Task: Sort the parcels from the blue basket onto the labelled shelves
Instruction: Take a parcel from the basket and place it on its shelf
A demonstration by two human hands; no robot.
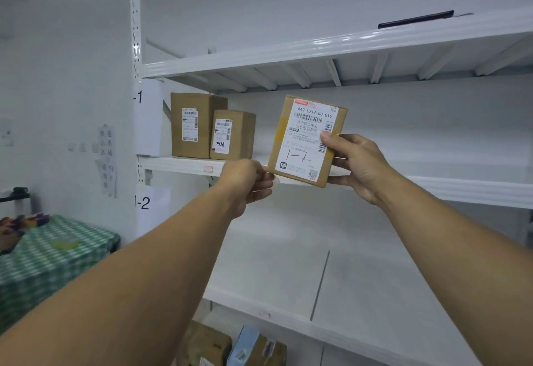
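Right hand grips the parcel by its right edge, thumb on the printed label, fingers wrapped behind. Left hand pinches the lower left corner between thumb and fingertips. Both arms are stretched out and up.

Parcel is held in the air in front of the upper open shelf, to the right of two boxes that stand on it. Its lower edge overlaps the shelf's front rim in this view; cannot tell whether it touches.

Orientation: label face is turned toward the person, print right way up. Long axis is near upright, with the top leaning a little to the right. The broad face is vertical, not flat.

Step in hand, as judged: reading and matching. The label bears a handwritten "1-1". The sign on the post beside this shelf shows "-1" with its first character cut off, and the lower sign reads "1-2", so this level is probably the match.

Next move likely calls for:
- carrying the parcel forward over the rim and onto the shelf board;
- standing it upright with the label outward, as the two boxes stand, in the free stretch just right of them;
- freeing the left-hand pinch first, then sliding the right-hand fingers out from behind without tipping it.

Basket is not in view.
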